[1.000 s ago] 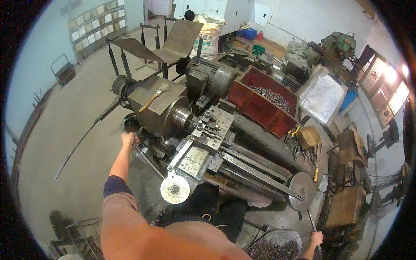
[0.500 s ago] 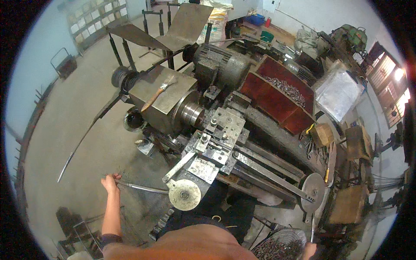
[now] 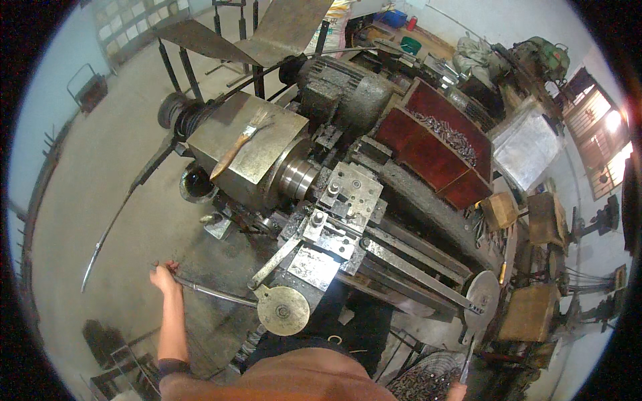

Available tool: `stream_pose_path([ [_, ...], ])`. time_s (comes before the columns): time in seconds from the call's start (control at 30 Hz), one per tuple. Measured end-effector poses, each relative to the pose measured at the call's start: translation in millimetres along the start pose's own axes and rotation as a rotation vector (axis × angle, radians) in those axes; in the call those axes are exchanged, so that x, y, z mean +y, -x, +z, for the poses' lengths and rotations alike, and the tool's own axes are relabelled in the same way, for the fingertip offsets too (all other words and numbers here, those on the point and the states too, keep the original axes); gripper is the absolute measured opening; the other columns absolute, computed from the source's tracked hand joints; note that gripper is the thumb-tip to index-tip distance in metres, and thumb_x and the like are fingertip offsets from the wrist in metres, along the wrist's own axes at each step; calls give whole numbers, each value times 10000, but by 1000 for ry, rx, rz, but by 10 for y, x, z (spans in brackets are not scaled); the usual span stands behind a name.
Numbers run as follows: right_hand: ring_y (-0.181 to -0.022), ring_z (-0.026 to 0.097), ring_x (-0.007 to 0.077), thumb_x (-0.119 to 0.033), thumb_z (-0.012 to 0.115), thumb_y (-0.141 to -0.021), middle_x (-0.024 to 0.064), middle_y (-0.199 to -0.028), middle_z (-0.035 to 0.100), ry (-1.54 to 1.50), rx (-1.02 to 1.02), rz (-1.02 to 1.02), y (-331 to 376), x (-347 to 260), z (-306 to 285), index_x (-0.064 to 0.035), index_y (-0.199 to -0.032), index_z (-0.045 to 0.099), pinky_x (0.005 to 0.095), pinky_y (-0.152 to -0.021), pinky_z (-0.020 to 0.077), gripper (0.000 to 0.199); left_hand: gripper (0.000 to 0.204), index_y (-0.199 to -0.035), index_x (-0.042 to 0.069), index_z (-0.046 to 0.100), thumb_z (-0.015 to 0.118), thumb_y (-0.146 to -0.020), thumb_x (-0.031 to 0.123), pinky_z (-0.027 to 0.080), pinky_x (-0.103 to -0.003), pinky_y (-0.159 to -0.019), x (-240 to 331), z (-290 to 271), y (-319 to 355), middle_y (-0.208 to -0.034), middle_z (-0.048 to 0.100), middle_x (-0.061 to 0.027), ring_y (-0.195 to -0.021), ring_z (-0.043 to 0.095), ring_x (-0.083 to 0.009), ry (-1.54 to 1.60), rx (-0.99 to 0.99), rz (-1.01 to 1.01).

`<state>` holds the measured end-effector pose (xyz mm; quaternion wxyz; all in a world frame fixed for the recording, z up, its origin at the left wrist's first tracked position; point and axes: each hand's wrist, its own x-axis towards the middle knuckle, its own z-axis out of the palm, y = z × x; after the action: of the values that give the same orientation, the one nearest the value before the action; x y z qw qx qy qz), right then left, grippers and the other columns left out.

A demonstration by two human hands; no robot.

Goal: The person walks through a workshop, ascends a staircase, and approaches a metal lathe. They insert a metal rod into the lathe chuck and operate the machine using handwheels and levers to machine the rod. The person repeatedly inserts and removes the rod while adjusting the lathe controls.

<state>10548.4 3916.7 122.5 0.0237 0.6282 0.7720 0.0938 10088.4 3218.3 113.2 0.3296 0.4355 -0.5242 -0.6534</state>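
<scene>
My left hand (image 3: pixel 165 275) is closed round the outer end of a long metal lever (image 3: pixel 221 292). That lever runs to a round, pale metal disc (image 3: pixel 283 311) at the front of a small lathe. At the lower edge my right hand (image 3: pixel 457 391), partly cut off, grips another lever (image 3: pixel 467 359), which hangs from a grey disc (image 3: pixel 483 294) at the machine's right end. Between them sits the tool slide (image 3: pixel 351 194), its bolted blocks close to the shiny spindle nose (image 3: pixel 299 179). A wooden-handled brush (image 3: pixel 234 150) lies on top of the headstock (image 3: pixel 264 157).
Behind the slide stands a dark red tray (image 3: pixel 418 150) holding small metal parts. A basket (image 3: pixel 438 367) of dark small pieces is beside my right hand. A motor (image 3: pixel 344 93) sits behind the headstock. A thin rod (image 3: pixel 100 244) sticks out at left. Hand tools (image 3: pixel 491 230) lie at the right.
My right hand has moved left with the right-hand lever, which now slants toward me. My left hand stays on its lever. The whole view has shifted slightly.
</scene>
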Motion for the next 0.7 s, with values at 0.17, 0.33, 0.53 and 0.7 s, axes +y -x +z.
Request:
stream_pose_path([
  [0.17, -639, 593, 307, -368, 532, -721, 134, -649, 595, -9, -34, -6, -26, -20, 13, -56, -715, 608, 418, -559, 470, 321, 190, -819, -132, 422, 392, -736, 36, 443, -349, -474, 9, 31, -16, -673, 530, -170, -513, 543, -254, -85, 45, 40],
  [0.33, -635, 593, 298, -384, 543, -708, 124, -636, 590, -23, 43, -73, -128, -216, 39, -72, -718, 597, 420, -567, 469, 316, 291, -962, -89, 362, 363, -679, -19, 407, -310, -437, -39, -15, -86, -648, 504, -153, -471, 503, -217, -28, -10, -23],
  [0.53, -724, 567, 339, -249, 528, -609, 143, -760, 576, 80, 144, 22, -811, -300, -92, -31, -779, 531, 427, -656, 450, 276, 146, -792, -95, 408, 380, -670, -19, 397, -318, -391, 88, -134, 36, -596, 495, -155, -443, 488, -219, -76, -33, 21],
  [0.7, -806, 553, 311, -353, 541, -667, 108, -788, 583, 165, 92, -29, -1715, -298, -34, -70, -786, 540, 455, -697, 410, 308, 248, -874, -81, 446, 491, -689, 79, 415, -342, -444, 326, -360, 103, -695, 538, -180, -498, 538, -244, -435, -222, -83],
])
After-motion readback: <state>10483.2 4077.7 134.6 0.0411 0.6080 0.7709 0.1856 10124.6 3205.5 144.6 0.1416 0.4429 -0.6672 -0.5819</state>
